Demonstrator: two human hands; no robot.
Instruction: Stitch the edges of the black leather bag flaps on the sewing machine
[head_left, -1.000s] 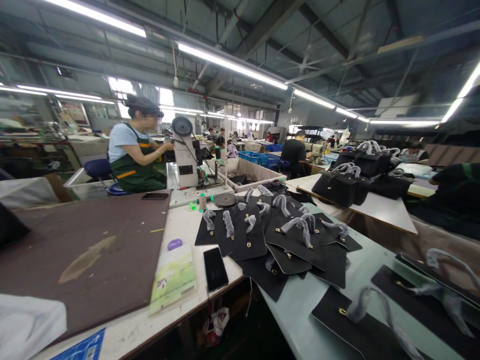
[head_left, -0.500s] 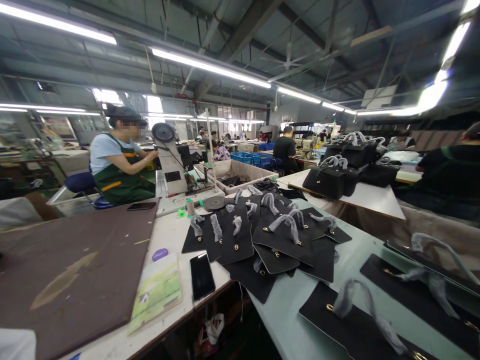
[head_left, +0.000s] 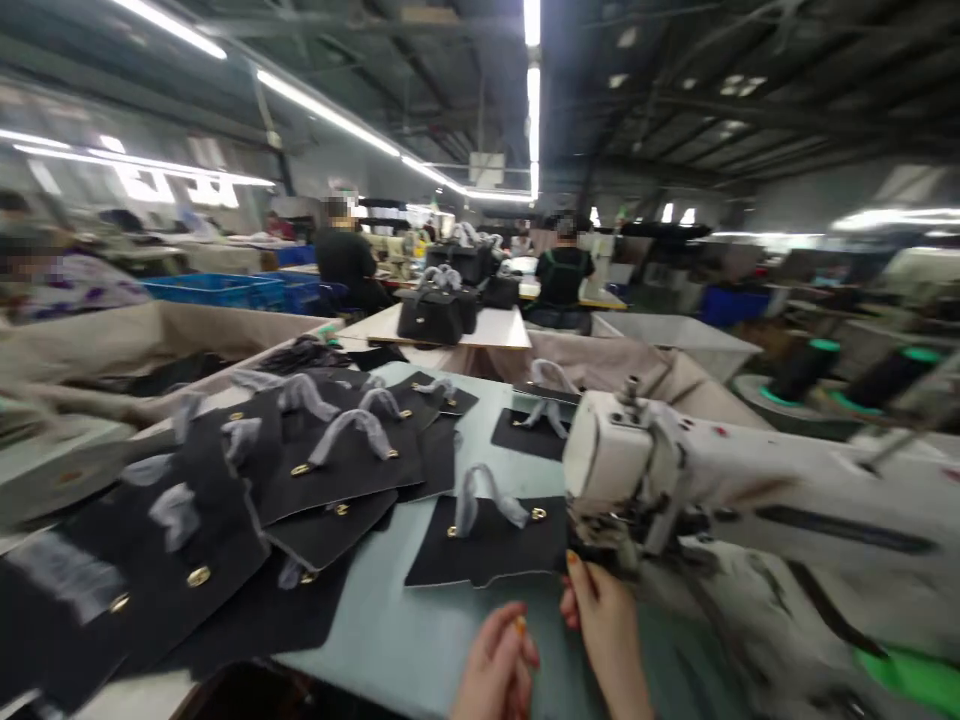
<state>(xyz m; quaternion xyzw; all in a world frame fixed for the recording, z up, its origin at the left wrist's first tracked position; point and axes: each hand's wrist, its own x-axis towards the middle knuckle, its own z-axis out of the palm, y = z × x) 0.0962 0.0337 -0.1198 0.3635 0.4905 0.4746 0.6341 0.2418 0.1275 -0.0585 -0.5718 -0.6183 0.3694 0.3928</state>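
My right hand [head_left: 604, 615] is by the head of a white sewing machine [head_left: 611, 450], its fingers closed beside the right corner of a black bag panel [head_left: 487, 545]. What those fingers pinch, if anything, is too small to make out. My left hand [head_left: 496, 662] is in front of the panel and apart from it, fingers curled together; nothing I can name shows in it. The panel lies flat on the pale green tabletop [head_left: 390, 590], with a plastic-wrapped handle [head_left: 480, 490] and gold rings. Its right end reaches the machine head.
Several similar black panels [head_left: 330, 465] overlap in a pile at the left. Another panel [head_left: 525, 432] lies behind the machine head. Farther back, black handbags [head_left: 435, 315] stand on a white table. Black thread cones [head_left: 802, 370] stand at the right. Co-workers sit in the background.
The view has swung right and down. My hands and the sewing machine are now in view, while the phone, notebook and brown table have left it.
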